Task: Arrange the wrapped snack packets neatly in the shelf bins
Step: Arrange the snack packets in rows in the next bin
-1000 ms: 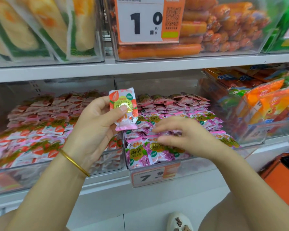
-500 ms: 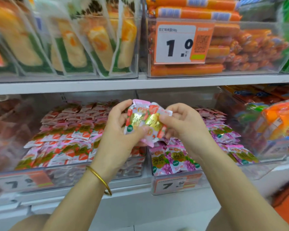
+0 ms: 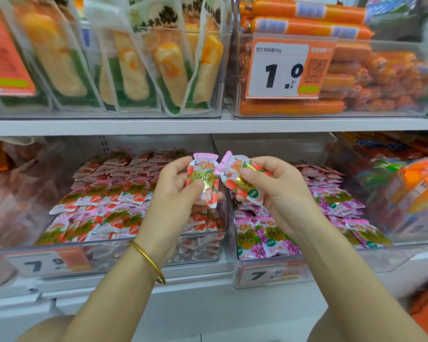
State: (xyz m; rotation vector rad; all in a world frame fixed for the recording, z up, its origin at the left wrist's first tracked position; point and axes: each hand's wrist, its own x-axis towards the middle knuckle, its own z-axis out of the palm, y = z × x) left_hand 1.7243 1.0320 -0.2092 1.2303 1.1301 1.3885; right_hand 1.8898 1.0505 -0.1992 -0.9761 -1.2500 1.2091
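Hands: left hand (image 3: 172, 193) pinches strawberry packet (image 3: 204, 183), right hand (image 3: 279, 191) pinches second packet (image 3: 241, 180) | above bins' shared edge | likely aligning for strawberry bin (image 3: 134, 255)

Upper shelf board (image 3: 109, 127) is carrying two clear bins: left bin (image 3: 208, 112) holding yellow pouches (image 3: 59, 65), right bin (image 3: 381, 112) holding orange sausages (image 3: 292, 107). Lower shelf (image 3: 195, 288) is carrying strawberry bin (image 3: 134, 256) full of red packets (image 3: 97, 218), just beside it grape bin (image 3: 331, 264) with purple packets (image 3: 257, 240), and a third clear bin (image 3: 405, 233) sitting further right.
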